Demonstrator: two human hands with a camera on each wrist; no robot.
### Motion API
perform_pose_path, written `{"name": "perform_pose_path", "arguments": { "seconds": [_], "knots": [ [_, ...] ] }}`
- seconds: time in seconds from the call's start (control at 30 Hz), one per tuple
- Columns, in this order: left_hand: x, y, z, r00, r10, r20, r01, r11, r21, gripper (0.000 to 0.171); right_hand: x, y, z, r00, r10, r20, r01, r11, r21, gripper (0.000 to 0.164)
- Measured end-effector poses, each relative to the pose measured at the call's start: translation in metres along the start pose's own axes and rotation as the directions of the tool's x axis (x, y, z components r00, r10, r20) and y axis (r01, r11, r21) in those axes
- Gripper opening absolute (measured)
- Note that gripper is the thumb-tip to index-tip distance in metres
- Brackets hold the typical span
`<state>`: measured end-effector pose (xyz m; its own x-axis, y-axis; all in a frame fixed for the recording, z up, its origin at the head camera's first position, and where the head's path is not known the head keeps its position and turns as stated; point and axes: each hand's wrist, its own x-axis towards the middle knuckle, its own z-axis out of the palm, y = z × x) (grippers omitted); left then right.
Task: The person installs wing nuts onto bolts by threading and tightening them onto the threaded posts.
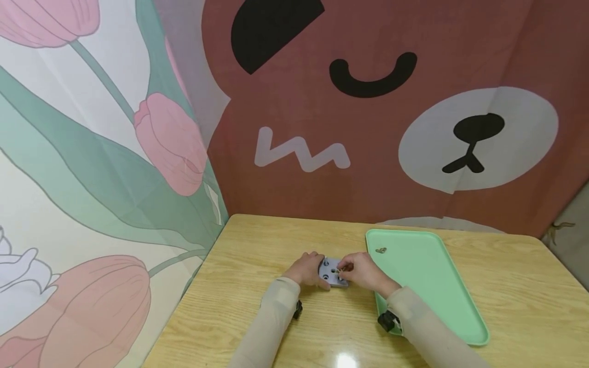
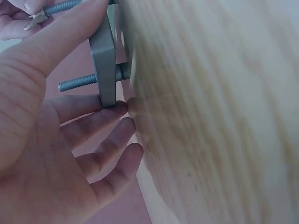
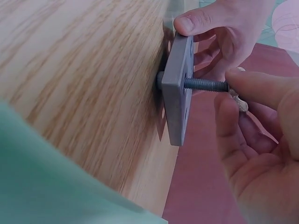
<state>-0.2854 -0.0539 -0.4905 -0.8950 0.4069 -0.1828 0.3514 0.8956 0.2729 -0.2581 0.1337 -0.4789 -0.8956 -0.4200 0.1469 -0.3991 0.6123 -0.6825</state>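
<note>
A grey square plate [image 1: 332,264] lies flat just over the table, with bolts standing up through it; one upright bolt [image 2: 77,83] shows bare thread in the left wrist view. My left hand [image 1: 306,270] grips the plate's left side, thumb on the near edge and fingers round the far one. Over the plate's right side, my right hand [image 1: 365,272] pinches a wing nut [image 3: 242,103] between thumb and forefinger. The wing nut sits at the free end of another bolt [image 3: 205,84]. Fingertips partly cover it. Bolt heads show beneath the plate [image 3: 172,93].
A light green tray [image 1: 432,291] lies right of the plate, partly under my right forearm. Small brass-coloured wing nuts [image 1: 381,250] rest near its far left corner. The wooden table [image 1: 257,245] ends at a printed cloth [image 1: 285,194] behind.
</note>
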Motion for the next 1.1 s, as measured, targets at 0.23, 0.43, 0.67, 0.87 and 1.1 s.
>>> {"name": "perform_pose_path", "arguments": {
  "seconds": [0.23,0.43,0.67,0.87,1.1],
  "knots": [
    [-0.0005,-0.0004,0.0004,1.0,0.003,-0.006,-0.003,1.0,0.003,0.088,-0.0001,-0.0001,-0.0004,1.0,-0.011,0.006,0.011,1.0,-0.002,0.011],
    [-0.0001,-0.0001,0.0007,1.0,0.008,-0.003,-0.008,1.0,0.0,0.088,-0.0009,0.0019,-0.0002,0.999,-0.028,0.022,0.029,0.999,-0.042,0.016],
    [0.0003,0.0006,0.0008,1.0,0.011,0.0,-0.011,1.0,0.008,0.088,0.0,0.0033,0.0009,1.0,-0.011,0.024,0.012,0.998,-0.055,0.013],
    [0.0006,0.0004,0.0002,1.0,0.009,-0.01,-0.009,1.0,0.001,0.088,0.0008,0.0016,-0.0003,1.0,-0.006,0.021,0.008,0.998,-0.063,0.012],
    [0.0001,0.0005,-0.0008,1.0,0.01,-0.014,-0.01,1.0,0.01,0.088,0.0015,0.0012,-0.0001,1.0,-0.018,0.014,0.019,0.995,-0.095,0.011]
  ]
}}
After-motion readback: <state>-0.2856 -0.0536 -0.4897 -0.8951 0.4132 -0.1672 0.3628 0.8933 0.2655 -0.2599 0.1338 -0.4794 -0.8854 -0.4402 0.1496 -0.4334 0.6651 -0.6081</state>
